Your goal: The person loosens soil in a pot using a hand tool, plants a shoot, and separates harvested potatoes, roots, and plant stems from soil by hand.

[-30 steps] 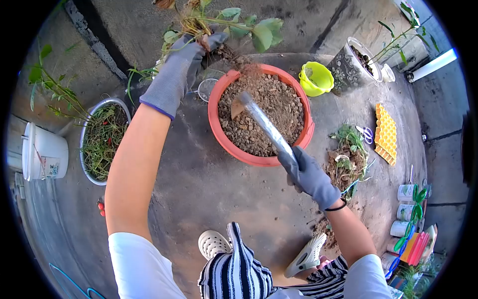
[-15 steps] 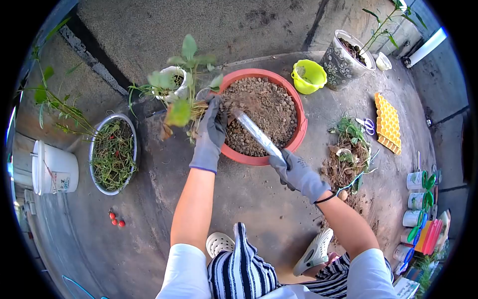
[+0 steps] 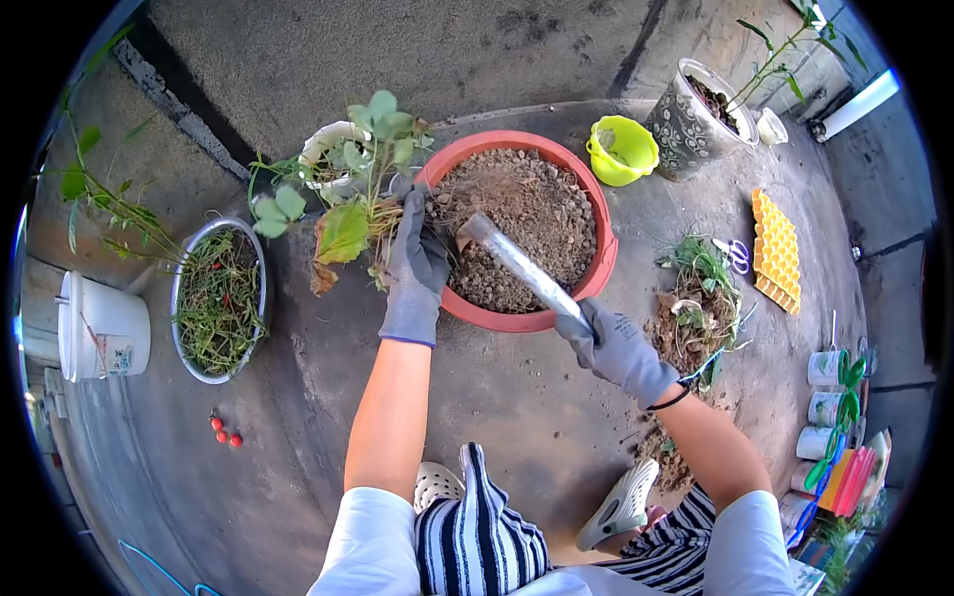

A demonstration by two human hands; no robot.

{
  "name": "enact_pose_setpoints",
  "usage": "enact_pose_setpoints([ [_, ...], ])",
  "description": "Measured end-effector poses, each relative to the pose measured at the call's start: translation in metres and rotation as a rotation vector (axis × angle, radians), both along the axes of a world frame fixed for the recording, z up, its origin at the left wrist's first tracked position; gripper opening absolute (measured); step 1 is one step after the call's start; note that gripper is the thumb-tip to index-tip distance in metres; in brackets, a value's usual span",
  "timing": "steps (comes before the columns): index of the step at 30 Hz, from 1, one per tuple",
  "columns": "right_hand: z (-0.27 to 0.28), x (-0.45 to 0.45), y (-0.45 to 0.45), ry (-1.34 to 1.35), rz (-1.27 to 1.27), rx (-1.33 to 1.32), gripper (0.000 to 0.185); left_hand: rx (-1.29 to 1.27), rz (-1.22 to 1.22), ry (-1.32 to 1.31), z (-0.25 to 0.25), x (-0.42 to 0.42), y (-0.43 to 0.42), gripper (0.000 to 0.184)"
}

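My gloved left hand (image 3: 415, 260) is closed around the stems of a leafy plant (image 3: 383, 179). Its leaves hang out to the left, and one large leaf is yellowing. The brown roots (image 3: 459, 207) point right, over the soil (image 3: 532, 199) in a round terracotta-coloured pot (image 3: 604, 238). In my gloved right hand (image 3: 618, 353) is a silver tool (image 3: 527, 268) with a long straight shaft. Its brownish far end is close to the roots, above the soil; whether it touches them I cannot tell.
A lime-green bucket (image 3: 622, 151) and a patterned planter (image 3: 686, 124) stand behind the pot. Pulled greenery (image 3: 706, 283), purple-handled scissors (image 3: 735, 255) and a yellow egg tray (image 3: 775, 248) lie right. A metal basin (image 3: 264, 298) and white bucket (image 3: 109, 328) stand left, with red tomatoes (image 3: 221, 429) nearby.
The plant's leaves have swung and spread, and they are less blurred now. My right hand has shifted a little to the right with the tool. My left hand keeps its hold.
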State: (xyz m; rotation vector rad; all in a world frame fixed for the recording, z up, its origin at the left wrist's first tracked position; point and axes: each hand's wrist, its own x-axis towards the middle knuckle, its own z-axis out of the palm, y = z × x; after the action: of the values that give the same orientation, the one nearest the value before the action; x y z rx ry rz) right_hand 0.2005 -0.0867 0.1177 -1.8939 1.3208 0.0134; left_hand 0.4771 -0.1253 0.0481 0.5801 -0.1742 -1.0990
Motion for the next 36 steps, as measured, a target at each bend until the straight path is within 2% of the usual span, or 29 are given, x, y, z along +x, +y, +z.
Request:
enact_pose_setpoints([
  [3, 0.000, 0.011, 0.006, -0.015, -0.082, -0.049, 0.039, 0.127, 0.056, 0.060, 0.005, -0.004, 0.005, 0.031],
  [5, 0.003, 0.012, 0.009, -0.027, -0.085, -0.049, 0.040, -0.012, 0.038, 0.027, 0.003, -0.003, 0.004, 0.033],
  [10, 0.025, 0.016, 0.010, -0.086, -0.061, -0.044, 0.039, -0.067, 0.042, 0.019, -0.006, 0.002, 0.005, 0.033],
  [12, 0.028, 0.019, 0.009, -0.134, -0.049, -0.148, 0.039, -0.168, 0.042, 0.110, -0.008, 0.003, 0.006, 0.032],
  [15, -0.006, 0.033, -0.001, 0.039, 0.034, -0.292, 0.040, -0.130, 0.152, 0.101, -0.002, 0.001, 0.002, 0.032],
  [17, -0.004, 0.035, -0.014, 0.099, 0.061, -0.248, 0.038, -0.127, 0.136, 0.095, -0.002, 0.002, -0.003, 0.032],
  [20, 0.017, 0.028, -0.023, 0.004, 0.064, -0.084, 0.037, -0.100, 0.128, 0.092, 0.003, 0.000, -0.003, 0.033],
  [22, 0.036, 0.022, -0.015, 0.106, -0.048, 0.181, 0.035, -0.103, 0.112, 0.095, 0.001, 0.002, -0.002, 0.037],
  [25, 0.048, 0.017, -0.008, 0.026, -0.138, 0.292, 0.034, -0.074, 0.158, 0.161, 0.000, -0.003, 0.000, 0.028],
  [26, 0.045, 0.017, -0.007, 0.035, -0.139, 0.294, 0.034, -0.071, 0.158, 0.169, 0.000, -0.003, 0.000, 0.028],
  [28, 0.027, 0.023, -0.002, -0.044, -0.067, -0.078, 0.033, -0.149, 0.099, 0.205, -0.002, -0.002, 0.003, 0.028],
  [30, -0.003, 0.030, -0.010, 0.021, -0.018, -0.064, 0.033, -0.131, 0.119, 0.179, -0.008, -0.001, 0.001, 0.033],
  [31, 0.004, 0.034, -0.012, 0.039, 0.002, -0.050, 0.034, -0.126, 0.143, 0.150, -0.009, 0.000, -0.001, 0.037],
  [33, 0.018, 0.042, -0.018, 0.073, 0.041, -0.024, 0.034, -0.158, 0.130, 0.123, -0.007, -0.001, -0.001, 0.036],
  [35, 0.049, 0.051, -0.016, 0.125, -0.069, 0.319, 0.035, -0.064, 0.156, 0.135, -0.006, -0.001, -0.006, 0.033],
  [36, 0.047, 0.047, -0.015, 0.117, -0.068, 0.311, 0.035, -0.073, 0.154, 0.128, -0.007, 0.000, -0.008, 0.033],
])
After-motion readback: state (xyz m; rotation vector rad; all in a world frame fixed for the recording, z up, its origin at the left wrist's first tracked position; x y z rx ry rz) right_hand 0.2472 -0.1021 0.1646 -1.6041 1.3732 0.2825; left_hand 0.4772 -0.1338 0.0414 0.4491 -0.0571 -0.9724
